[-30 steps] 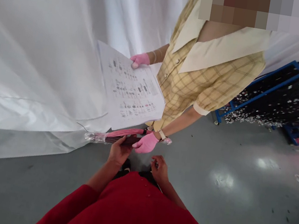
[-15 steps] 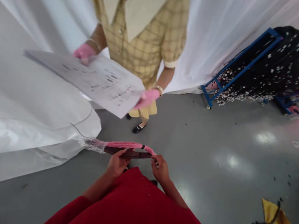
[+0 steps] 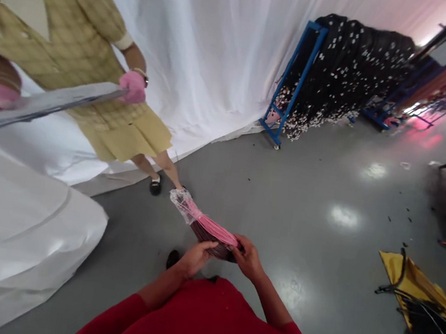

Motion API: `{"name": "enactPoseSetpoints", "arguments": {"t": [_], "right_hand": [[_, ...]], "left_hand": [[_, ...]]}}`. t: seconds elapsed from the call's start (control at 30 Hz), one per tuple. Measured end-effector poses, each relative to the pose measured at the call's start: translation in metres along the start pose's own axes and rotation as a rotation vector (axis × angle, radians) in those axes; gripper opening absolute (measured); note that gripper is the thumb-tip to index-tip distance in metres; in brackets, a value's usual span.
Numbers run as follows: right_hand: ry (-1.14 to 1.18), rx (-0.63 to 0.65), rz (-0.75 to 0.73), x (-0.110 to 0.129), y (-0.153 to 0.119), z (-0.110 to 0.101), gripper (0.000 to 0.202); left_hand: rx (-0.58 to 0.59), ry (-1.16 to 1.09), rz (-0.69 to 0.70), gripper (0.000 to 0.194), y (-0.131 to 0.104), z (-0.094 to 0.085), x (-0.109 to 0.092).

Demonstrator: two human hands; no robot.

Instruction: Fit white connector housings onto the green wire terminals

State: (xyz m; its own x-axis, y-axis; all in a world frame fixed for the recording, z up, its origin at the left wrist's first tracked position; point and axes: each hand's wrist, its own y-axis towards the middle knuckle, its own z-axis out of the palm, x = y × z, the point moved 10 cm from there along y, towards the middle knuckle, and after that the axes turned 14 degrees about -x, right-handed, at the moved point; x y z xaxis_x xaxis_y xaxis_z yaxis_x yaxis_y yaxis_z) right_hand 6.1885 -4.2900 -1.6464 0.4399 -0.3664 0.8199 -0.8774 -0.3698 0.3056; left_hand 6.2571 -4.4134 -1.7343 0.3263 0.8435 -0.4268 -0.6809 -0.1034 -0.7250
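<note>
A bundle of pink and dark brown wires (image 3: 215, 229) is held in front of my red top, its far end pointing up and left. Clear plastic wrap (image 3: 184, 204) covers that far end. My left hand (image 3: 195, 257) is closed on the bundle's lower side, thumb on top of the dark wires. At the near end, my right hand (image 3: 247, 257) grips the pink and dark wires. Some fingers of both hands are hidden under the bundle.
A person in a yellow checked outfit (image 3: 74, 61) with pink gloves holds papers (image 3: 60, 99) at left. White sheeting (image 3: 4, 234) covers something at lower left. A blue rack (image 3: 293, 82) carries black cables (image 3: 348, 68). Yellow material (image 3: 420, 286) with black cables lies at right.
My view has turned right, so the other person now appears farther left. The wire bundle has swung from level to slanting up and left, still in both my hands.
</note>
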Motion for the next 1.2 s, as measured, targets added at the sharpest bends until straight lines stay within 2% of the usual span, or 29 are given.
{"name": "enactPoseSetpoints", "arguments": {"t": [0.1, 0.2, 0.33, 0.43, 0.53, 0.67, 0.83, 0.97, 1.1, 1.2], "right_hand": [[-0.001, -0.08, 0.005, -0.003, -0.003, -0.046, 0.025], [-0.057, -0.258, -0.006, -0.003, -0.005, -0.088, 0.026], [-0.249, -0.487, -0.12, 0.004, 0.011, -0.136, 0.035], [-0.338, -0.53, -0.186, -0.001, 0.039, -0.168, 0.039], [-0.324, -0.531, -0.188, -0.018, 0.066, -0.202, 0.044], [-0.297, -0.59, -0.151, -0.044, 0.081, -0.247, 0.046], [-0.361, -0.674, -0.11, -0.076, 0.08, -0.311, 0.045], [-0.383, -0.716, -0.112, -0.107, 0.071, -0.381, 0.044], [-0.362, -0.696, -0.163, -0.13, 0.065, -0.452, 0.044], [-0.379, -0.674, -0.17, -0.139, 0.069, -0.498, 0.043]], "left_hand": [[0.099, 0.08, 0.04, 0.035, -0.002, 0.05, 0.009], [0.181, 0.141, 0.062, 0.048, -0.001, 0.097, 0.015], [0.272, 0.186, 0.066, 0.046, 0.011, 0.163, 0.026], [0.317, 0.227, 0.064, 0.039, 0.03, 0.211, 0.035], [0.341, 0.276, 0.083, 0.035, 0.051, 0.256, 0.044], [0.358, 0.335, 0.111, 0.035, 0.071, 0.314, 0.064], [0.396, 0.42, 0.049, 0.027, 0.084, 0.384, 0.118], [0.439, 0.442, 0.006, 0.028, 0.088, 0.443, 0.169], [0.472, 0.407, -0.033, 0.029, 0.084, 0.5, 0.22], [0.472, 0.368, -0.112, 0.029, 0.088, 0.533, 0.26]]}}
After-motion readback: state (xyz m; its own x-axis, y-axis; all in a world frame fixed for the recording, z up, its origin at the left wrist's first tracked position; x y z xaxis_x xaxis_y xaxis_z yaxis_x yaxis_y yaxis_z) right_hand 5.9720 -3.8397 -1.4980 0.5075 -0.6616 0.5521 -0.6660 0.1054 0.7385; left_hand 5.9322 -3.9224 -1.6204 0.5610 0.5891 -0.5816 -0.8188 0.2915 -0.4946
